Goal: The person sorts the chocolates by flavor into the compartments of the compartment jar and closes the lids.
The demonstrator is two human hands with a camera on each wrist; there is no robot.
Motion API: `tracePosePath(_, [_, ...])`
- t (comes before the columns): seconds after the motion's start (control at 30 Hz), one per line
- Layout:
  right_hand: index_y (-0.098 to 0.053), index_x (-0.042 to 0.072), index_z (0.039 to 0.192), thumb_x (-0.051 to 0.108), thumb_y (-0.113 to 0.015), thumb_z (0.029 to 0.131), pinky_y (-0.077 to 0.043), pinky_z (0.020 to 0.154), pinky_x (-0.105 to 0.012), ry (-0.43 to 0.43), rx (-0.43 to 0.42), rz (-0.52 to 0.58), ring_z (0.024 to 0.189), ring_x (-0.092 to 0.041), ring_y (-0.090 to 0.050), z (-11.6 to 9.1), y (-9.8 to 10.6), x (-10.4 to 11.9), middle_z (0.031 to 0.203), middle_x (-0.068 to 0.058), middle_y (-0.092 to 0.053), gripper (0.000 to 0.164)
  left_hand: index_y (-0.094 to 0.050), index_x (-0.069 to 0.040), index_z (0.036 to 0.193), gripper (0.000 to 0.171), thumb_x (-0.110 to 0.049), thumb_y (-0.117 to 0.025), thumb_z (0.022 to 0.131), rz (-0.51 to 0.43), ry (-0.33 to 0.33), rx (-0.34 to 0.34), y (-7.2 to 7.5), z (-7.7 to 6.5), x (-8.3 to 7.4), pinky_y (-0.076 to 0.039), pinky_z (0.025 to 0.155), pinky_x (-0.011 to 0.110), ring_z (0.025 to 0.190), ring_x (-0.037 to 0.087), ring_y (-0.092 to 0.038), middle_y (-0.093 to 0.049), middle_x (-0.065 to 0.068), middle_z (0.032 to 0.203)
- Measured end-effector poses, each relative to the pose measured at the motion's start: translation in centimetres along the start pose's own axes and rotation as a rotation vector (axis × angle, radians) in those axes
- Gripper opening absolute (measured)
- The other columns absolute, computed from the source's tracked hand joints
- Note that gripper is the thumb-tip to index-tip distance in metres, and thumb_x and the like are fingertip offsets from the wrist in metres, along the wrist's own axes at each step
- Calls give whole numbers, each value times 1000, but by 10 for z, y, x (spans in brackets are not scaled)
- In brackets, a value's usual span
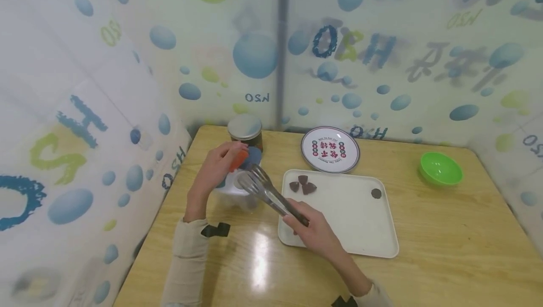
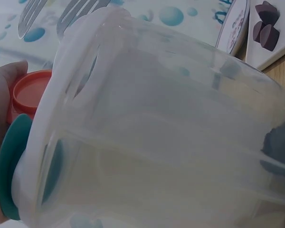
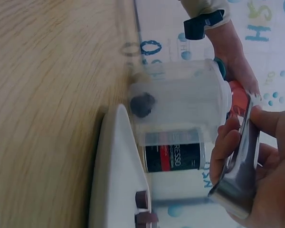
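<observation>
My left hand (image 1: 216, 165) holds up a red flip lid (image 2: 32, 92) on a clear plastic canister (image 3: 180, 102). A green lid (image 2: 12, 166) and a blue lid (image 1: 254, 157) are on the same white top. One dark lump (image 3: 142, 104) lies at the canister's bottom. Gripped in my right hand (image 1: 316, 229) are metal tongs (image 1: 269, 191), their slotted ends over the canister's top in the head view. Nothing shows between the tong ends. Several dark brown chocolate-like pieces (image 1: 308, 187) sit in the far left corner of a white tray (image 1: 348, 222).
Behind the canister stands a dark tin (image 3: 175, 156) with a metal lid. A white printed plate (image 1: 316, 149) lies against the tray's far edge. On the tray's right is a dark round piece (image 1: 376, 194). A green bowl (image 1: 441, 169) stands far right. Patterned curtains border the table.
</observation>
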State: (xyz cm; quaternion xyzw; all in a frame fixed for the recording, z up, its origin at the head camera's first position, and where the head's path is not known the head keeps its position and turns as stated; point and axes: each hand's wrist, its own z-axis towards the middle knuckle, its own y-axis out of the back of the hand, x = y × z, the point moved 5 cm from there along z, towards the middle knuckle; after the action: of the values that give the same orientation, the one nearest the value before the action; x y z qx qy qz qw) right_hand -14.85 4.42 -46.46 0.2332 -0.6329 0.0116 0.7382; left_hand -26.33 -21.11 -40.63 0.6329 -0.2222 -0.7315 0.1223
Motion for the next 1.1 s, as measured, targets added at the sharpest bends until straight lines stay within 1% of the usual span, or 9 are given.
tracePosePath(0.07, [-59, 22, 138, 28, -65, 98, -49, 54, -23, 3, -10, -12, 68, -10, -57, -5, 5, -4, 89, -3, -58, 41, -68, -20, 125, 51, -58, -44, 101, 2, -5, 1, 0, 0, -1, -36, 116, 49, 138, 21, -48, -60, 0, 140])
tracePosePath(0.23, [-60, 18, 138, 28, -68, 96, -47, 53, -22, -60, -71, -28, 68, -9, -56, -16, 21, -17, 90, -4, -58, 44, -68, -18, 126, 52, -58, -44, 102, 6, -7, -7, 2, -1, -2, -37, 115, 50, 138, 23, -48, -59, 2, 141])
tracePosePath(0.33, [-59, 17, 138, 29, -69, 95, -45, 52, -21, -72, -113, -69, 66, -8, -53, -22, 32, -21, 89, -3, -57, 46, -68, -17, 126, 53, -58, -44, 101, 0, -1, -15, 4, -2, -2, -37, 115, 49, 137, 22, -49, -60, 1, 140])
tracePosePath(0.47, [-59, 12, 138, 28, -72, 92, -41, 51, -20, -49, -208, -247, 66, -5, -46, -34, 52, -26, 91, 0, -59, 50, -68, -18, 126, 53, -58, -44, 101, -3, 1, -11, 4, -1, -2, -38, 114, 49, 135, 22, -50, -61, 0, 138])
tracePosePath(0.57, [-59, 8, 138, 27, -72, 92, -41, 50, -20, -58, -290, -380, 66, -3, -44, -48, 70, -32, 96, 0, -62, 51, -68, -20, 125, 51, -59, -44, 101, -4, 3, -8, 3, -2, -3, -39, 113, 49, 132, 22, -53, -63, -1, 136])
tracePosePath(0.7, [-58, 7, 138, 24, -73, 92, -42, 49, -20, -93, -374, -481, 65, 0, -46, -70, 95, -41, 100, -2, -65, 50, -68, -22, 123, 50, -60, -44, 100, 0, 3, -6, 3, -1, -3, -40, 112, 49, 129, 21, -54, -63, -1, 135])
tracePosePath(0.9, [-61, 6, 134, 23, -75, 90, -39, 50, -20, -143, -462, -655, 66, 1, -46, -98, 131, -51, 94, -4, -65, 49, -69, -23, 122, 52, -62, -44, 100, 3, -1, -8, 3, 0, -2, -40, 113, 49, 132, 22, -53, -62, 0, 137])
tracePosePath(1.0, [-60, 2, 134, 28, -73, 92, -39, 49, -23, -209, -476, -769, 65, -4, -50, -110, 146, -58, 100, -10, -66, 51, -69, -23, 122, 52, -62, -44, 99, -1, -1, -3, 2, -1, -2, -39, 114, 48, 134, 22, -52, -62, 0, 137])
tracePosePath(1.1, [-56, 0, 135, 33, -67, 96, -44, 50, -33, -301, -475, -843, 67, -19, -61, -123, 160, -66, 110, -19, -65, 53, -68, -22, 123, 53, -62, -43, 100, 1, 2, 6, 0, -2, -2, -38, 115, 49, 135, 22, -51, -62, 0, 137])
